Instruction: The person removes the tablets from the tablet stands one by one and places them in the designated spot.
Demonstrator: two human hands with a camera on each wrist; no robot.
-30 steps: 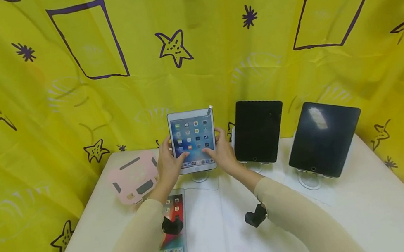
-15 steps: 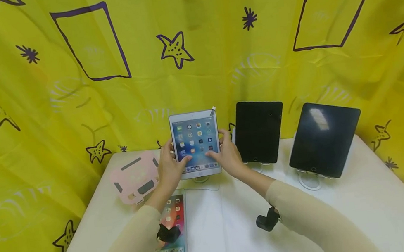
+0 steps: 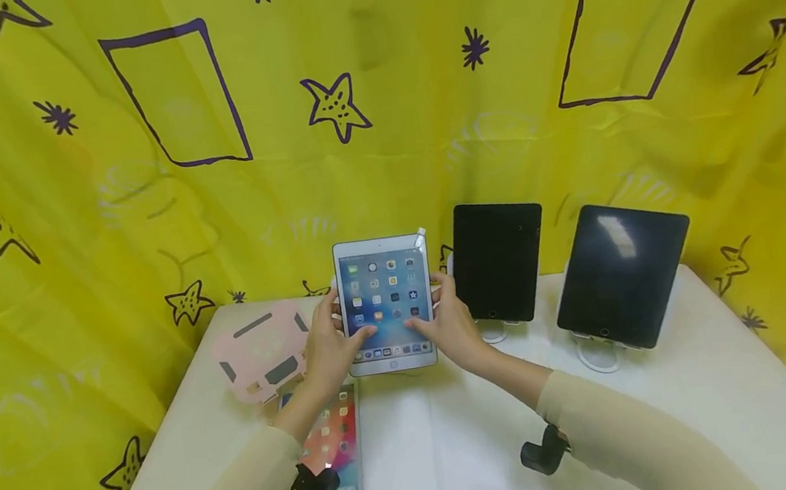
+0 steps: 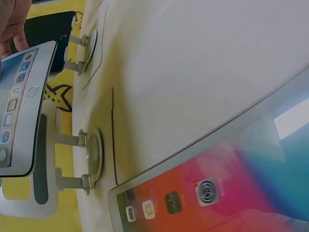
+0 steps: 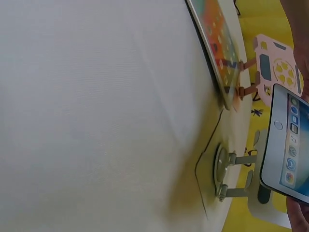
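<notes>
A white-framed tablet [image 3: 387, 306] with a lit home screen is held upright between both hands. My left hand [image 3: 326, 345] grips its left edge, thumb on the lower screen and fingers round the back. On the opposite edge, my right hand [image 3: 457, 331] holds it the same way. A small tab sticks out at the tablet's top right corner. In the left wrist view, a white tablet stand [image 4: 48, 193] stands behind it, with a visible gap to its support arms. Below my left forearm lies a larger white tablet [image 3: 351, 452] with a red and blue screen, partly covered by the arm.
A pink stand [image 3: 262, 349] with grey pads is at the left. Two dark-screened tablets stand on holders to the right: one black tablet [image 3: 499, 261] and another black tablet [image 3: 622, 275]. A yellow patterned curtain [image 3: 385, 173] hangs behind the white table [image 3: 476, 462].
Both hands have drawn the white tablet away from its stand, toward me and lower in the head view. The head view has tilted slightly. The other tablets have stayed in place.
</notes>
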